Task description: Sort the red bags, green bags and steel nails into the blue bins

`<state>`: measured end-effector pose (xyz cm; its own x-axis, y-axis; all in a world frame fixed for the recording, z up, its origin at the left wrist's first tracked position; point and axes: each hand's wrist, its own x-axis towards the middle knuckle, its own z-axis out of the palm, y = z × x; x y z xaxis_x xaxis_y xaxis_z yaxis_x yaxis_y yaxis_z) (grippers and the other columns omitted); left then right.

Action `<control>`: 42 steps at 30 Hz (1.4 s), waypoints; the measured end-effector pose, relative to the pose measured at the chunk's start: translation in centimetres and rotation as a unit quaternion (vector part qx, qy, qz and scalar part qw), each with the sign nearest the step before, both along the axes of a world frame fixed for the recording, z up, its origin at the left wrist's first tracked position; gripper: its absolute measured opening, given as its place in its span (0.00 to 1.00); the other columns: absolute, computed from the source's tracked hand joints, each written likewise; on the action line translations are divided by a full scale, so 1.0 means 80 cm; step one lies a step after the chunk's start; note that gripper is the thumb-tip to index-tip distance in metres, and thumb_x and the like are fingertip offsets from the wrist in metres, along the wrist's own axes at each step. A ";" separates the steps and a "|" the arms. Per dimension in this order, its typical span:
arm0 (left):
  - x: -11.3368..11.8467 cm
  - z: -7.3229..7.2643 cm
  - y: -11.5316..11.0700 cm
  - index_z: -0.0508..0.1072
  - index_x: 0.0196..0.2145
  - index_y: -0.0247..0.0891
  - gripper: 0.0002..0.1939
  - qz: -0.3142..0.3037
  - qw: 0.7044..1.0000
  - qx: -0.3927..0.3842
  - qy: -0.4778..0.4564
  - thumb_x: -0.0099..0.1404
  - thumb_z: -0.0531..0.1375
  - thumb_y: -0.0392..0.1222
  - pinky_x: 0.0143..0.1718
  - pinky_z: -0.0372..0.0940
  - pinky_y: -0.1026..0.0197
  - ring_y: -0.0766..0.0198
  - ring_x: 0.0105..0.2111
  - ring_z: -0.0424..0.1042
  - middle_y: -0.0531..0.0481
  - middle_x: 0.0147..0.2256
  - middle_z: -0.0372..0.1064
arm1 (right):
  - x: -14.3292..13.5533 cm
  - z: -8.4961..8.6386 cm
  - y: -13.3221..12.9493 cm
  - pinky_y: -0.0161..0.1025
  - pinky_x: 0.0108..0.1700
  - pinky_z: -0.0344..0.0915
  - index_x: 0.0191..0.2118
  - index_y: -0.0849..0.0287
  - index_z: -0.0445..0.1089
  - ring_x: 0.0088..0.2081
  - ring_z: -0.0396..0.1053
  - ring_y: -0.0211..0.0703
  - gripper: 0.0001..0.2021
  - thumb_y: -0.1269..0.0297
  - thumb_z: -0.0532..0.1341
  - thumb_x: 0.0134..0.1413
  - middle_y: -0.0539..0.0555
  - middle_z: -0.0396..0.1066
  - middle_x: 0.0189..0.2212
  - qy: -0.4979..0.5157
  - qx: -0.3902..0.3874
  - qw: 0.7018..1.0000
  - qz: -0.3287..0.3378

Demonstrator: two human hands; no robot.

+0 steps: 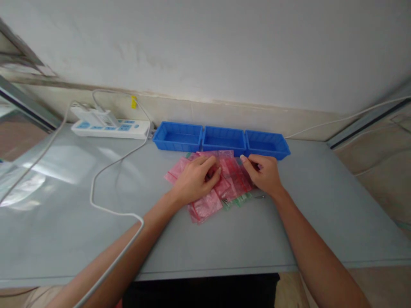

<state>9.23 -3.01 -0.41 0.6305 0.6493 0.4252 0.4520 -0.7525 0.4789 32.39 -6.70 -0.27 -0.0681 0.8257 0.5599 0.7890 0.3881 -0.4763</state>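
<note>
Several pink plastic bags lie in an overlapping pile on the grey table, with some green bags showing beneath them. My left hand rests over the left part of the pile, its thumb and fingers curled together; what is between them is hidden. At the pile's right edge, my right hand has its fingers folded in, and I cannot make out what they hold. A small thin metal item sticks out just below my right hand.
Three blue trays, left, middle and right, stand in a row behind the pile. A white power strip with plugs sits at the back left. Its white cable crosses the table and my left forearm.
</note>
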 end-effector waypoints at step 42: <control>0.009 -0.001 0.006 0.66 0.34 0.41 0.11 0.164 0.977 0.012 -0.138 0.75 0.53 0.45 0.35 0.62 0.59 0.62 0.30 0.65 0.54 0.28 0.65 | -0.040 0.009 -0.014 0.39 0.35 0.61 0.31 0.55 0.65 0.32 0.64 0.42 0.22 0.42 0.68 0.52 0.51 0.66 0.31 -0.054 -0.054 0.993 0.093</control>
<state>9.94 -2.54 -0.50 0.2492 0.7851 0.5670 0.5264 -0.6012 0.6012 29.19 -7.84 0.47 -0.2806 0.8482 0.4493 0.7574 0.4832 -0.4392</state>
